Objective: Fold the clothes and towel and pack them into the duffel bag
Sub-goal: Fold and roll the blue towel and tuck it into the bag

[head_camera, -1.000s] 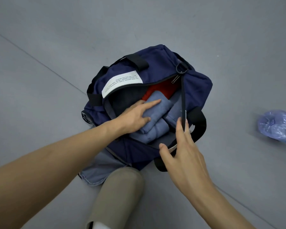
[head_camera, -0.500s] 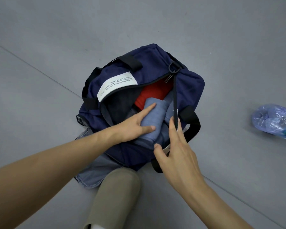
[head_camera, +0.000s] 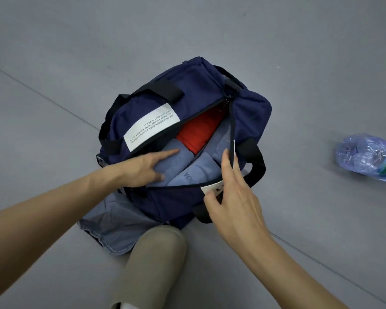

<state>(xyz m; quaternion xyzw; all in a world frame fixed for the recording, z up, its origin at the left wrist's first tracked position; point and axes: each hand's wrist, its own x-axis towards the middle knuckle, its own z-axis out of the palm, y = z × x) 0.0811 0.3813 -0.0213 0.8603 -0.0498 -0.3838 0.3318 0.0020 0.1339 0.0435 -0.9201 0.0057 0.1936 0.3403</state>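
Head view: inside the open navy duffel bag (head_camera: 250, 112) on the grey floor (head_camera: 54, 63), a rolled blue garment (head_camera: 173, 160), its long axis laid along the opening beside a red garment (head_camera: 198, 132), is pressed down by the straight-fingered left hand (head_camera: 143, 168), while the zip edge (head_camera: 232, 123) is pushed aside by the extended fingers (head_camera: 226, 158) of the right hand (head_camera: 232, 197).
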